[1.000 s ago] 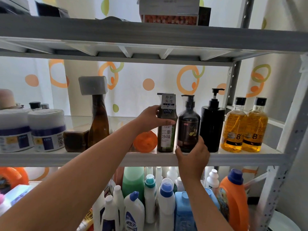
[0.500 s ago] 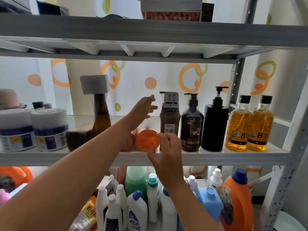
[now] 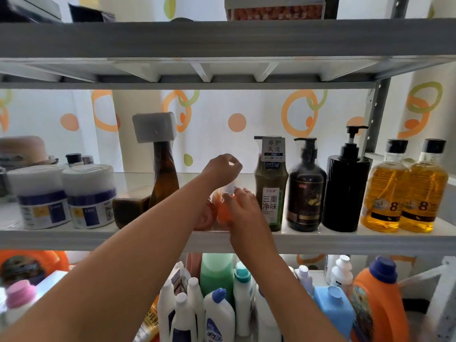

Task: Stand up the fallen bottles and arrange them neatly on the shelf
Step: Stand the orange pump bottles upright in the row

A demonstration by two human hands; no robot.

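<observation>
Righting an orange bottle [image 3: 223, 215], clasped by the right hand [image 3: 243, 206], is judged under way. What the left hand [image 3: 219, 169] holds cannot be told. Level seating is needed next.

Green bottle [image 3: 271, 193] reads 三重净味; amber bottles [image 3: 385, 191] seemingly show 8.

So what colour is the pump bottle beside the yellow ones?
The pump bottle is all black; head view.
</observation>
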